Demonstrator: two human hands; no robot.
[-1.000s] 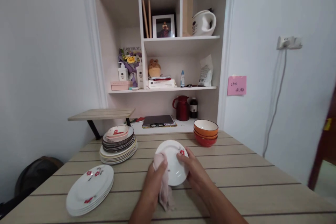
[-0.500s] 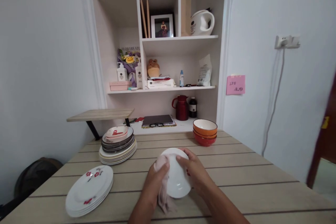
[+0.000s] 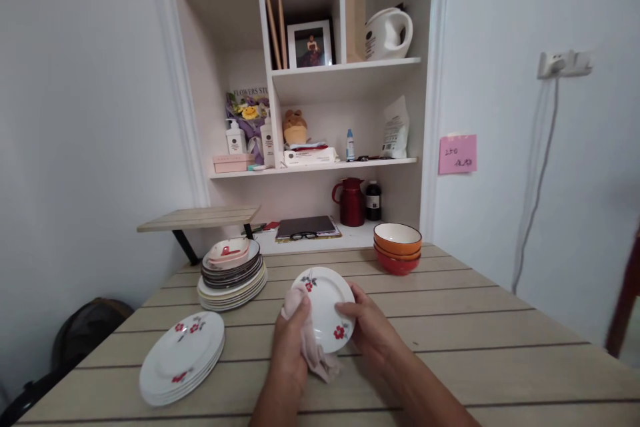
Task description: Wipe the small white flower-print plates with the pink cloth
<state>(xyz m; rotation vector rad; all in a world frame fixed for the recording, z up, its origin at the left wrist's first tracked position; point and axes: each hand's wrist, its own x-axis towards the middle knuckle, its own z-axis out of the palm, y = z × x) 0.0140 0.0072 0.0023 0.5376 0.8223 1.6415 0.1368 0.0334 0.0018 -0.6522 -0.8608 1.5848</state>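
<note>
A small white plate [image 3: 324, 307] with red flowers is held up over the table, its face tilted toward me. My right hand [image 3: 373, 320] grips its right edge, thumb on the face and fingers behind. At the left edge my left hand [image 3: 293, 337] is closed on a pale pink cloth [image 3: 311, 340], pressing it against the plate; the cloth's loose end hangs below. To the left lies a stack of white flowered plates [image 3: 183, 357]. Behind that stands a taller stack of plates [image 3: 233, 280] topped by small dishes [image 3: 229, 250].
Orange and red bowls [image 3: 397, 250] are stacked at the back right of the slatted table [image 3: 450, 320]. A small raised shelf [image 3: 200, 217] stands at the back left. Behind the table are a dark red jug [image 3: 351, 203], a dark bottle [image 3: 373, 200] and glasses on a dark folder [image 3: 305, 228].
The plate has turned in my hands, so its red flowers now show at the top and lower right. My left hand with the cloth stays at its left edge. The view has shifted slightly.
</note>
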